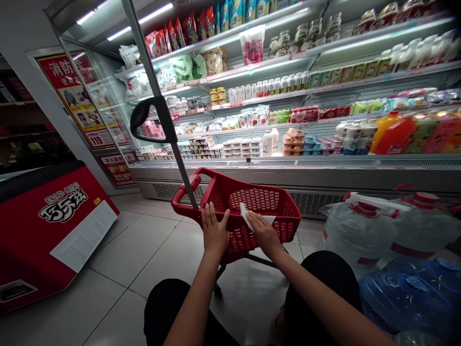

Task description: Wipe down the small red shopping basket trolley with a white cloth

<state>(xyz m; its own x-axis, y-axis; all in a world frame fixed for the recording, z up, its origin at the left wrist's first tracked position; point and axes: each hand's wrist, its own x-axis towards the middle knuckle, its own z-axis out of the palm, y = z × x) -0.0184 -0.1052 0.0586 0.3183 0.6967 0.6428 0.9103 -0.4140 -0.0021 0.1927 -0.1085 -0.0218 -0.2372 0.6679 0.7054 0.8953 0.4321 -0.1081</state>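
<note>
The white wipe (244, 212) lay along the red shopping cart's (292, 219) long near rim, under the right hand (265, 235), fingers nearly straight; whether they pinched it was unclear. The left hand (216, 233), splayed and gripping nothing, rested nearer the cart's handle (195, 180).

Black legwear (331, 276), bare forearms (196, 290), bare hands (216, 233)

Shop with a stocked display cooler (309, 174)
</note>
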